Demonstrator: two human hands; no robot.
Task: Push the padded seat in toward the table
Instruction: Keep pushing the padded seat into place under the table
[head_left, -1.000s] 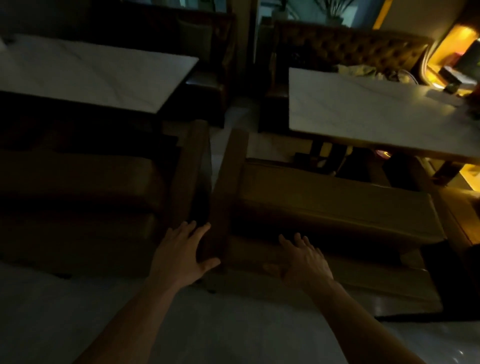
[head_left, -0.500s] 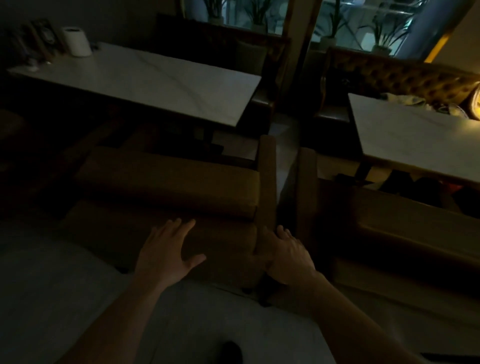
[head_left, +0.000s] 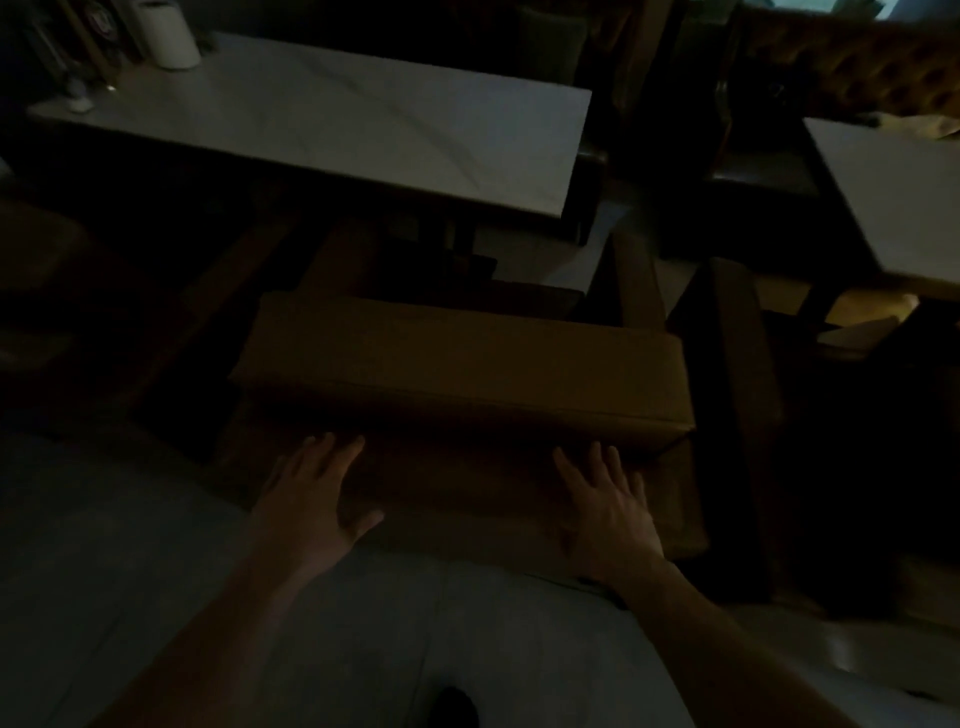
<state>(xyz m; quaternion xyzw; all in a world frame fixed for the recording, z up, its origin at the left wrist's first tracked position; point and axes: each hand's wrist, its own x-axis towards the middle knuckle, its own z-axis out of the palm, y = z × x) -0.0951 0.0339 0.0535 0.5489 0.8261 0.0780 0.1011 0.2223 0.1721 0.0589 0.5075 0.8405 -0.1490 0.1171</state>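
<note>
1. Since half a second ago, I see both hands shifted right along the padded seat (head_left: 462, 374); the right hand (head_left: 608, 512) has left the armrest.
2. Left hand (head_left: 311, 499) and right hand lie flat, fingers spread, gripping nothing, on the seat's back.
3. The table (head_left: 332, 124) is beyond the hands; contact is too dim to confirm.

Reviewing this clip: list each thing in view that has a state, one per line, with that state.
Left hand: open, fingers spread, flat on the seat's back.
Right hand: open, fingers spread, flat on the seat's back.
Padded seat: upright, with a visible gap to the table.
Table: mostly bare top.
White roll: upright at the table's far left corner.
</note>
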